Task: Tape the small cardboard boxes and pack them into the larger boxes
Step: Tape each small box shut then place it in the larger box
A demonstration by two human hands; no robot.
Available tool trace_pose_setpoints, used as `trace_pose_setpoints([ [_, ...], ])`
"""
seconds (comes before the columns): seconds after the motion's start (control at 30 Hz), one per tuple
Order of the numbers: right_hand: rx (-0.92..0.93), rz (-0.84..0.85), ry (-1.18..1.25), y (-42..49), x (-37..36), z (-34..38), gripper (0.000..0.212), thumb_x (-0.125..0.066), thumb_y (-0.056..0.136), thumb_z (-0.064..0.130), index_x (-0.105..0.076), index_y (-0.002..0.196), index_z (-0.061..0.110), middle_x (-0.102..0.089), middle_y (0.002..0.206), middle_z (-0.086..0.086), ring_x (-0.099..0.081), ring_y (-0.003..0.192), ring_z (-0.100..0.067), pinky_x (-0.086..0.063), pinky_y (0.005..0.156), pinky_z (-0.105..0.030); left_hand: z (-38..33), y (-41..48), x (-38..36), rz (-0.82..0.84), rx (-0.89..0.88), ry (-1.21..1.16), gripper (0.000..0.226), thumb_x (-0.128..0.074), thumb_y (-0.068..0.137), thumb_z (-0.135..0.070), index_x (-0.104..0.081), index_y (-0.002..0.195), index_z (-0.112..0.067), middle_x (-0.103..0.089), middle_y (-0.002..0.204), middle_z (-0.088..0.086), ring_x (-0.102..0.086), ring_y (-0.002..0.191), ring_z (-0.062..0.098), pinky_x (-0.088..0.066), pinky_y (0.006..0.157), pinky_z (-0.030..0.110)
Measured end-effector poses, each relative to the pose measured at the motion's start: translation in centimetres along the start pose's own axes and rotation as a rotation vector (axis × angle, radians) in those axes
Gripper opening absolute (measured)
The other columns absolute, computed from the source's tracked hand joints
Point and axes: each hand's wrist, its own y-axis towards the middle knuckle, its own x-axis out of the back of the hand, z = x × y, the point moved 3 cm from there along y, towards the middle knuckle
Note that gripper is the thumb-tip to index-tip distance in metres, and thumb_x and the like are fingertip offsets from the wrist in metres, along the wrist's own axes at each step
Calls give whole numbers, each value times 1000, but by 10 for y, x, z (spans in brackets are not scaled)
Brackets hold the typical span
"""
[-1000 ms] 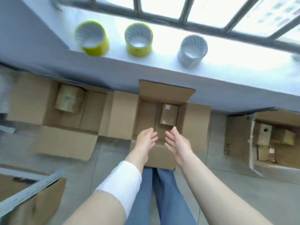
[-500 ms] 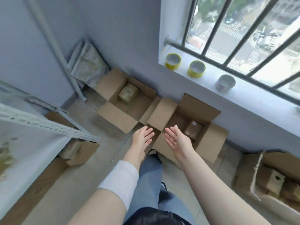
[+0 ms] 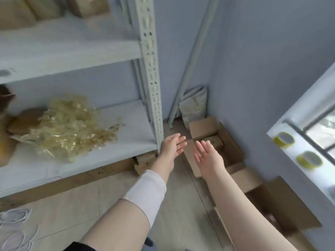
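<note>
My left hand [image 3: 171,147] and my right hand [image 3: 208,156] are both held out in front of me, palms facing each other, fingers straight, holding nothing. Beyond my right hand an open large cardboard box [image 3: 232,142] sits on the floor by the wall, with a small cardboard box [image 3: 211,141] inside it. A second open large box [image 3: 282,211] lies lower right, mostly behind my right forearm. Two yellow tape rolls [image 3: 283,139] [image 3: 310,159] stand on the window sill at the right.
A white metal shelf rack [image 3: 150,73] fills the left, with a heap of straw-like packing filler [image 3: 68,127] on its lower shelf and brown boxes [image 3: 16,11] on top. Flattened cardboard [image 3: 72,180] lies under the rack. A packet [image 3: 194,105] leans in the corner.
The view has swung left from the window and boxes to the shelf rack. Both empty hands have stayed out in front, moving away from the box that I was over.
</note>
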Motion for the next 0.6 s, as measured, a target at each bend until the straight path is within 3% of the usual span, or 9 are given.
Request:
trace_pose_setpoints([
  [0.2, 92, 267, -152, -29, -190, -8, 27, -44, 99, 22, -52, 121, 9, -60, 120, -7, -56, 109, -22, -44, 75, -21, -150, -10, 121, -95, -337, -29, 11, -41, 98, -16, -52, 100, -17, -64, 98, 1, -61, 74, 8, -43, 61, 18],
  [0.37, 173, 470, -230, -48, -332, -21, 18, -45, 99, 24, -58, 106, 14, -66, 100, 1, -62, 90, -13, -46, 72, -22, -252, -26, 224, -169, -539, 28, 18, -38, 99, -11, -54, 92, -16, -62, 102, 6, -60, 73, 9, -42, 65, 20],
  [0.47, 213, 542, -273, -51, -386, -28, 18, -45, 98, 27, -61, 101, 17, -68, 97, 4, -63, 91, -12, -46, 71, -24, -295, -25, 270, -257, -595, 57, 19, -37, 99, -11, -54, 107, -11, -64, 101, 3, -60, 76, 9, -43, 68, 20],
  [0.6, 220, 595, -317, -40, -438, -28, 18, -49, 97, 29, -63, 98, 16, -69, 98, 2, -64, 93, -14, -46, 70, -25, -333, -8, 302, -303, -619, 67, 19, -39, 99, -12, -56, 107, -13, -65, 99, -1, -62, 80, 9, -45, 73, 21],
])
